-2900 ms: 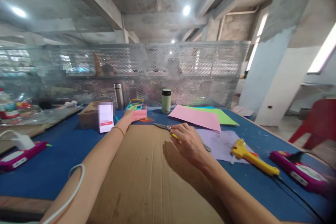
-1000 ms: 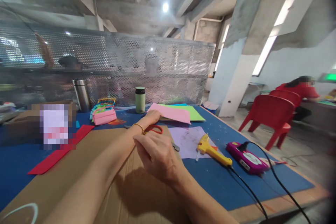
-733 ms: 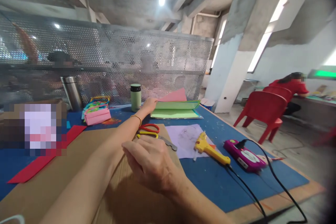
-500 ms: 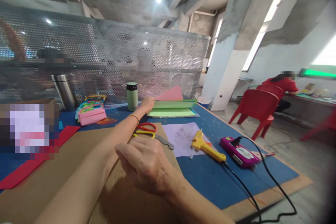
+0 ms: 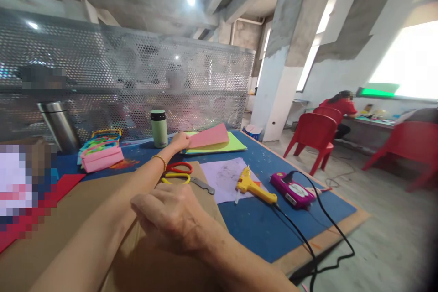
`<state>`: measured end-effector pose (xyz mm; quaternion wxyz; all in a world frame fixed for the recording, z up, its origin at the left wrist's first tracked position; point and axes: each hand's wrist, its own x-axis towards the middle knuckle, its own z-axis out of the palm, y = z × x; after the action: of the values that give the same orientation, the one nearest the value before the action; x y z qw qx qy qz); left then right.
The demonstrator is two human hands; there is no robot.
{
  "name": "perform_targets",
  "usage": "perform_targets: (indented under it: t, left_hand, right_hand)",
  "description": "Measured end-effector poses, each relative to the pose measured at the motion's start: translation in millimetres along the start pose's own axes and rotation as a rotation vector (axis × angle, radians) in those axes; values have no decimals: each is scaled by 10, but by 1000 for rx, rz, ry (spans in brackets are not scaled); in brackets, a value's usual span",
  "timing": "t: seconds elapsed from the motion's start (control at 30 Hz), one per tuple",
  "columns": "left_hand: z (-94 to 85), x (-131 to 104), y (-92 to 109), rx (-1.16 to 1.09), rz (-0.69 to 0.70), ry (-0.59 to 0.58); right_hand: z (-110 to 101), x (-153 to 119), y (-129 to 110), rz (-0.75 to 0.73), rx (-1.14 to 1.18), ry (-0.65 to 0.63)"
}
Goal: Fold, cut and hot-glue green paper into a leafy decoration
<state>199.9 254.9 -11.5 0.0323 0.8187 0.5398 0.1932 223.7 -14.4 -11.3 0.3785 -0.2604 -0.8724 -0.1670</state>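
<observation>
My left hand (image 5: 179, 141) reaches across the board, a bracelet on its wrist, its fingers closed on the left edge of a pink paper sheet (image 5: 210, 137). This sheet is tilted over yellow-green paper (image 5: 234, 142) at the far side of the table. Nearer to me, my right hand (image 5: 169, 219) is curled into a fist above brown cardboard (image 5: 201, 191); the inside of the fist is hidden. Just beyond it lie scissors (image 5: 203, 186) with one red and one yellow handle. A yellow glue gun (image 5: 256, 190) rests partly on a lilac sheet (image 5: 219, 173).
A purple power box (image 5: 290, 190) with a black cord (image 5: 321, 210) sits on the right. Behind stand a green bottle (image 5: 159, 130), a steel flask (image 5: 61, 127) and a pink pouch (image 5: 102, 159). A red strip (image 5: 70, 185) lies left. Red chairs (image 5: 313, 132) and a seated person are beyond.
The view has turned right. The pink sheet is now in my left hand, in front, where a green flap was raised before; that flap is no longer upright. My right fist keeps its shape.
</observation>
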Motion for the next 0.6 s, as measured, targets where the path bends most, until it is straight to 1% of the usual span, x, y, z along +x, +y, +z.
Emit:
perform_targets:
  t: [0.1, 0.2, 0.27, 0.33, 0.4, 0.5, 0.6]
  left_hand:
    - [1, 9, 24, 42, -1, 34]
    - [26, -5, 51, 97, -16, 115]
    - [51, -39, 72, 135, 0, 165]
    - [81, -81, 98, 167, 65, 188]
    - [116, -116, 132, 194, 172, 177]
    - [186, -141, 198, 220, 344, 113]
    - [270, -158, 274, 245, 438, 62]
  right_hand:
    - [12, -1, 7, -28, -15, -22]
    - [27, -6, 20, -39, -16, -59]
    - [26, -8, 26, -24, -10, -82]
    - [18, -8, 30, -13, 0, -99]
    - [13, -8, 34, -17, 15, -114]
    - [27, -15, 44, -26, 13, -96]
    - [31, -21, 45, -32, 2, -90]
